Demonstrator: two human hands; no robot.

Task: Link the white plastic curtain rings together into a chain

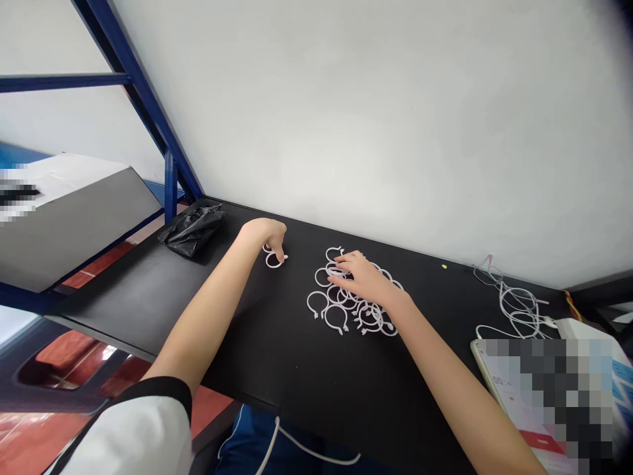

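Note:
White plastic shower curtain rings point(336, 318), each with a gap and small knobbed ends, lie in a loose overlapping pile on the black tabletop. Over the top of that pile rests my right hand point(363, 276), its fingers spread among the rings with none visibly gripped. Further left, my left hand point(273, 236) points downward, fingers pinched at the knobbed end of one white shower curtain ring point(273, 264). Part of another ring shows just behind it, mostly hidden by the hand.
A crumpled black plastic bag point(194, 229) lies at the table's far left. On the right are a tangled white cable point(519, 310), a phone point(487, 369) and a white box point(583, 330). A white wall point(346, 132) borders the back; a blue metal frame point(143, 99) stands left.

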